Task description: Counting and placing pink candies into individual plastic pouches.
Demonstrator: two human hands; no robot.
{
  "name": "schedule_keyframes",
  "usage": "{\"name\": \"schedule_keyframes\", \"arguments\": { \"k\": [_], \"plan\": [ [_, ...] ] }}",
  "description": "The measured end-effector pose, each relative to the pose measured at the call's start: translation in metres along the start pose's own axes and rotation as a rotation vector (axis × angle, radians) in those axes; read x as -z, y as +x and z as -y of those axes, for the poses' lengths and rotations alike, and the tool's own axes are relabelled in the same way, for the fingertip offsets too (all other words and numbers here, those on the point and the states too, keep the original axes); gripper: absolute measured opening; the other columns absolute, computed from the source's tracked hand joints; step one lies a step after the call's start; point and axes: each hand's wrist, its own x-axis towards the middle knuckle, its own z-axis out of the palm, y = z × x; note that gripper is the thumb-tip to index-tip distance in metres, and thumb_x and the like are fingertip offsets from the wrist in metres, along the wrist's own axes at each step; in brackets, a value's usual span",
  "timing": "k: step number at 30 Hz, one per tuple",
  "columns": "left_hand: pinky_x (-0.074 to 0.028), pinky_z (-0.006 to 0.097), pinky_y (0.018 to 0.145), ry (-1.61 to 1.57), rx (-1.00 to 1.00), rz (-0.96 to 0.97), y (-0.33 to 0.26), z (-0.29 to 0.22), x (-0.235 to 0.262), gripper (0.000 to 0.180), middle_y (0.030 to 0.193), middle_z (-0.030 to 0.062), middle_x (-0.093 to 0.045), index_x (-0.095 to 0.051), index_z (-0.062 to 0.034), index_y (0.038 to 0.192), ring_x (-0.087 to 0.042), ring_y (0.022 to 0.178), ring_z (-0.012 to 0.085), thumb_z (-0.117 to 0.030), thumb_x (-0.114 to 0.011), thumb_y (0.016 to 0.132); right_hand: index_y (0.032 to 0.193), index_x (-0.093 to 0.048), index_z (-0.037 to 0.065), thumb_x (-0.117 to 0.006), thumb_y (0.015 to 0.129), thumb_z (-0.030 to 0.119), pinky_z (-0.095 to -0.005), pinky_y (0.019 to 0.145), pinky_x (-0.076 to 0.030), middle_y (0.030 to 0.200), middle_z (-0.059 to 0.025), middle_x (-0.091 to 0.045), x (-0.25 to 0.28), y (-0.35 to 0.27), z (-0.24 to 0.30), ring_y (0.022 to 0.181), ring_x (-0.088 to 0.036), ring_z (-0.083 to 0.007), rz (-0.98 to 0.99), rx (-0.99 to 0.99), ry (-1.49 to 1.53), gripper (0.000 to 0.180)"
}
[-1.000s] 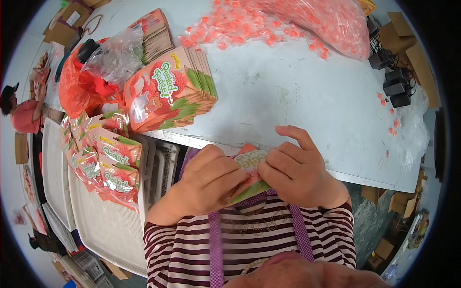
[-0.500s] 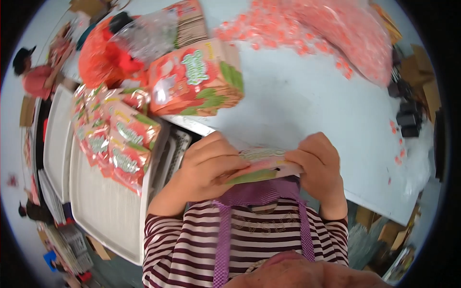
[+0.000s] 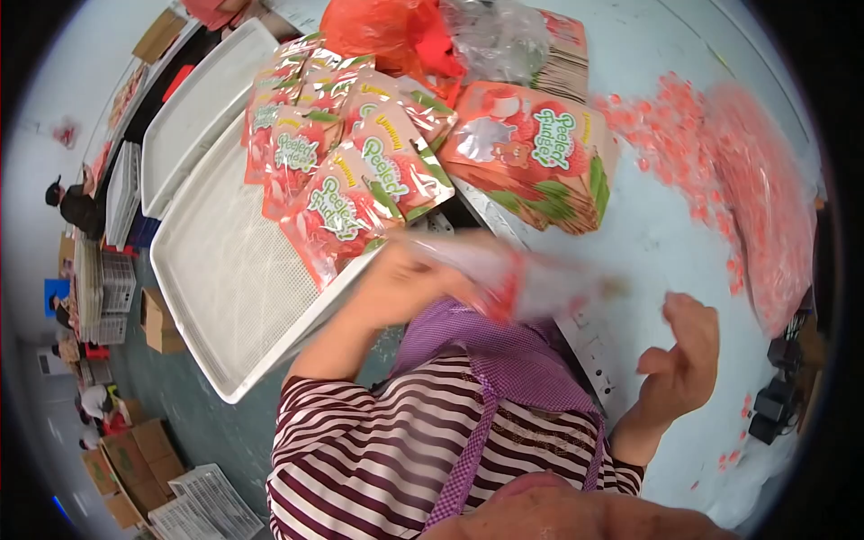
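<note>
My left hand (image 3: 400, 281) grips one end of a candy pouch (image 3: 535, 281), smeared by motion, in front of my purple apron. My right hand (image 3: 679, 364) is off to the right above the table, its fingers loosely bent and apart, with nothing in them. Just beyond my left hand, a heap of filled, shiny red and pink pouches (image 3: 337, 211) overlaps on a white mesh tray (image 3: 225, 306). A thick stack of flat pouches (image 3: 531, 148) lies on the table beyond the pouch I hold.
Loose wrapped pink candies (image 3: 670, 135) spread over the pale table (image 3: 648, 234), beside a large clear bag of candies (image 3: 765, 198). A red plastic bag (image 3: 382, 36) and a clear bag (image 3: 495, 40) lie at the back. Another white tray (image 3: 202, 112) adjoins the first.
My right hand has let go of the pouch and moved right. My left hand now holds it alone, in a blurred swing. The view has turned left, showing more of the tray.
</note>
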Motion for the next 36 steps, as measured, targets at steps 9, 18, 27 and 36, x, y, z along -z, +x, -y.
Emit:
{"name": "schedule_keyframes", "arguments": {
  "k": [9, 18, 27, 36],
  "plan": [
    [-0.047, 0.030, 0.081, 1.226, -0.396, -1.216, -0.042, -0.005, 0.155, 0.039, 0.121, 0.0197, -0.053, -0.053, -0.0050, 0.121, -0.058, 0.103, 0.0239, 0.003, -0.055, 0.083, 0.094, -0.057, 0.000, -0.061, 0.083, 0.019, -0.0352, 0.081, -0.043, 0.101, -0.0141, -0.058, -0.010, -0.004, -0.025, 0.093, -0.053, -0.0266, 0.059, -0.024, -0.020, 0.023],
    [-0.041, 0.027, 0.089, 0.936, 0.031, -0.991, -0.057, 0.041, 0.162, 0.047, 0.117, 0.0118, -0.049, -0.051, -0.0097, 0.124, -0.052, 0.103, 0.0195, -0.016, -0.065, 0.080, 0.103, -0.057, 0.000, -0.060, 0.077, 0.005, -0.0321, 0.081, -0.042, 0.102, -0.0126, -0.057, -0.030, 0.010, -0.049, 0.091, -0.052, -0.0242, 0.134, -0.180, -0.144, 0.026],
    [-0.040, 0.032, 0.084, 0.990, -0.055, -1.132, -0.067, 0.069, 0.181, 0.042, 0.105, 0.0135, -0.047, -0.052, -0.0090, 0.123, -0.048, 0.095, 0.0216, -0.028, -0.057, 0.087, 0.116, -0.048, -0.006, -0.072, 0.070, 0.038, -0.0304, 0.077, -0.044, 0.101, -0.0161, -0.057, -0.121, 0.036, -0.169, 0.085, -0.053, -0.0203, 0.078, -0.561, -0.243, 0.068],
    [-0.033, 0.040, 0.094, 1.370, -0.317, -1.151, -0.029, 0.032, 0.119, 0.040, 0.113, 0.0180, -0.045, -0.053, -0.0046, 0.118, -0.043, 0.104, 0.0305, -0.019, -0.062, 0.082, 0.081, -0.059, -0.003, -0.071, 0.072, 0.015, -0.0243, 0.060, -0.044, 0.072, -0.0048, -0.058, -0.114, 0.032, -0.193, 0.067, -0.054, -0.0110, 0.040, -0.884, 0.198, 0.024]
  ]
}}
